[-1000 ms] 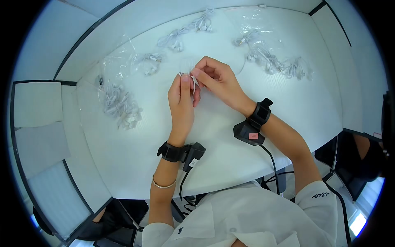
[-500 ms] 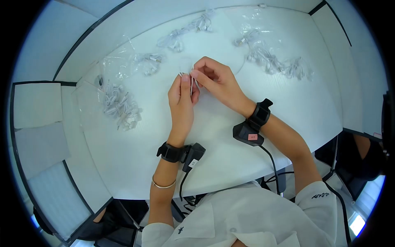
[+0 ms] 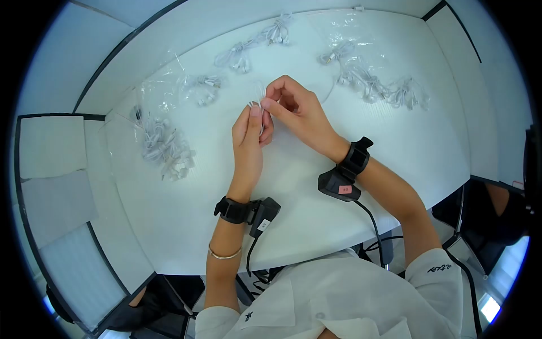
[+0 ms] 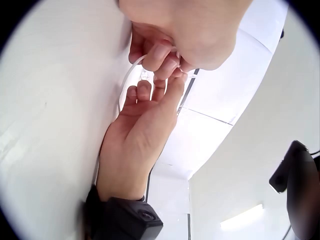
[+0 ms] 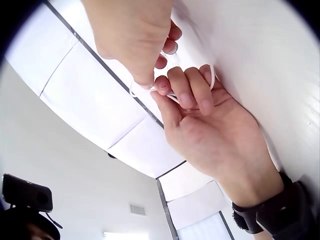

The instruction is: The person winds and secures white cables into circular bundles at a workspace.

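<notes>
In the head view, my left hand holds a looped white earphone cable between thumb and fingers. My right hand pinches the same cable between thumb and index finger, its fingertips right beside the left thumb. In the left wrist view, a strand of the cable arcs down from the left fingers past the right hand. The right wrist view shows the cable curving round the curled fingers of the left hand. The part inside the grips is hidden by fingers.
Bundled white earphones lie at the left on the white table. More bundles sit at the back and right, some with clear plastic bags. Low white panels surround the table.
The strand by the left fingers, which hung to the right of the thumb, now lies closer along it. Loops show higher above the fingertips. Both hands stay nearly in place.
</notes>
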The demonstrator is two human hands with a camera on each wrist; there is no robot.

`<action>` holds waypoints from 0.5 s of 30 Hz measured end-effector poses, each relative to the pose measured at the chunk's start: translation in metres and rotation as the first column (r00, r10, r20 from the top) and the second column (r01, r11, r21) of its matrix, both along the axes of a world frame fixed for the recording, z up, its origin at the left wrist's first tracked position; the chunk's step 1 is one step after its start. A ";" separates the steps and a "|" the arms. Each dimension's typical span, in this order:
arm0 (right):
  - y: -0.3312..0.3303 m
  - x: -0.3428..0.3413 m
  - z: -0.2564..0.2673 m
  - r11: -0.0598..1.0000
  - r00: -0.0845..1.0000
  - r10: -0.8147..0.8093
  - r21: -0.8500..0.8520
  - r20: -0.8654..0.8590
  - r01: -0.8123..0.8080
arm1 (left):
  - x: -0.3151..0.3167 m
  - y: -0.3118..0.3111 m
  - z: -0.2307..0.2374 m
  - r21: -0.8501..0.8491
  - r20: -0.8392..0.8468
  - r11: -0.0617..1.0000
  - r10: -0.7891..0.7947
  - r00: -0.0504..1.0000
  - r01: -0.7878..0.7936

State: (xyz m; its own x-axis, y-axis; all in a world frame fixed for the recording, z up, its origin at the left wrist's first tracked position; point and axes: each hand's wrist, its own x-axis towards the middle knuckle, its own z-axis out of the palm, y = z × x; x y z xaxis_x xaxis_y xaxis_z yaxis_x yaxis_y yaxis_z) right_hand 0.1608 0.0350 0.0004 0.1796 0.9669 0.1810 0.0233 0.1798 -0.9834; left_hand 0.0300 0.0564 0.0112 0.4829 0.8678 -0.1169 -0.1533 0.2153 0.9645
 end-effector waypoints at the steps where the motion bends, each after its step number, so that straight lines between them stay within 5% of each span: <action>1: 0.000 0.000 0.000 1.000 1.000 0.007 -0.002 0.008 -0.007 | 0.000 0.000 0.002 -0.001 -0.007 1.000 -0.006 1.000 0.006; 8: 0.000 0.002 -0.009 0.991 0.993 0.107 -0.079 -0.057 -0.112 | 0.001 0.000 0.003 -0.012 0.069 1.000 0.004 0.998 -0.004; 13: -0.002 -0.002 -0.001 0.997 0.995 0.071 -0.028 0.068 -0.070 | 0.000 0.004 -0.002 -0.142 0.161 0.982 0.145 0.976 -0.123; 15: -0.005 0.000 0.010 0.998 0.992 0.054 -0.046 0.112 -0.049 | -0.002 0.004 -0.001 -0.149 0.169 0.987 0.086 0.982 -0.061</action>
State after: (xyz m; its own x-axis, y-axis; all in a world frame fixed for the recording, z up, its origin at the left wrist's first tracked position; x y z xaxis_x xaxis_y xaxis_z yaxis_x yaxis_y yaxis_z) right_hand 0.1605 0.0303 0.0107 0.1097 0.9817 0.1557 0.1270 0.1415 -0.9818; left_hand 0.0284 0.0607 0.0101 0.4424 0.8822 -0.1613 -0.3371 0.3303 0.8816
